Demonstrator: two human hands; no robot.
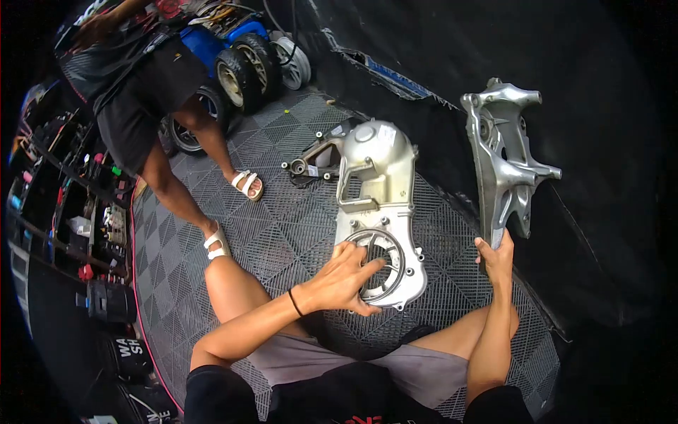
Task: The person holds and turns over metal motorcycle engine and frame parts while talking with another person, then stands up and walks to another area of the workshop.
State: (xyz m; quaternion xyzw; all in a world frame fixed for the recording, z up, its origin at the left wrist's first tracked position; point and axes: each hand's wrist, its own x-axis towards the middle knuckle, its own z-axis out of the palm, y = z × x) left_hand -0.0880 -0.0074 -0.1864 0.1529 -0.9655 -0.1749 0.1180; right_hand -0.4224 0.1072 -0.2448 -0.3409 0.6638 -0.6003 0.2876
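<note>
My left hand (347, 278) grips the rim of the round opening in a silver engine cover (374, 191), with fingers reaching into the ring. The cover is long, with a domed far end and bolts along its edges. Whether it rests on the floor or is lifted, I cannot tell. Raised on the right, my right hand (498, 256) is wrapped round the lower end of a silver cast-metal bracket (505, 166), which points upward with several tubular ends. Partly behind the cover lies a dark triangular bracket (311, 166) with light round ends.
Ribbed grey tiles (282, 226) make up the floor. Another person (152, 106) in white sandals stands at the left, near several wheels (240, 74). Crowded shelves (63, 177) line the left side, and a black sheet (593, 106) hangs on the right.
</note>
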